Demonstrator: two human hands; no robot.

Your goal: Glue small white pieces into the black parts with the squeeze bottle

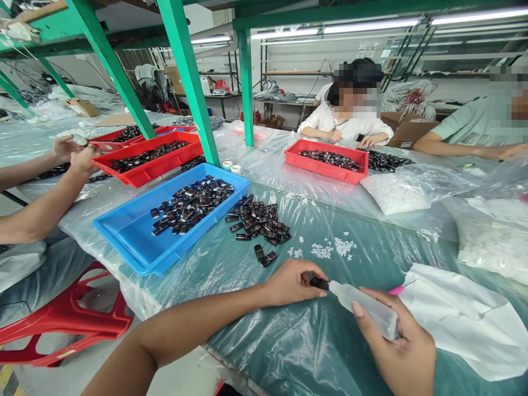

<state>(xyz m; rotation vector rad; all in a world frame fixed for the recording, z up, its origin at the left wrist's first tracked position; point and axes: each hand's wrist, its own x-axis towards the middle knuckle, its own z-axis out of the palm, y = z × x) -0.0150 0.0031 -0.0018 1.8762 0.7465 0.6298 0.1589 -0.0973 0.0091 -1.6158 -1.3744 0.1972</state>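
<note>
Between the fingertips of my left hand point(295, 283) is a small black plastic part point(319, 282). My right hand point(398, 341) is wrapped round a translucent squeeze bottle point(367, 308), tilted so its narrow tip meets the black part. A pink-handled needle tool point(396, 290) lies just past the bottle, against a white cloth or sheet point(462, 319). Beyond my left hand, two loose black parts point(265, 256) lie in front of a pile of similar ones point(262, 220). Small white pieces point(322, 251) are scattered in little heaps on the plastic-covered table point(330, 341).
A blue tray point(124, 236) of black parts stands at left, with red trays point(136, 177) behind it. Another red tray point(330, 168) sits across the table near a co-worker point(346, 118). Green posts point(192, 82) rise from the table. Bags of white pieces point(396, 192) lie right.
</note>
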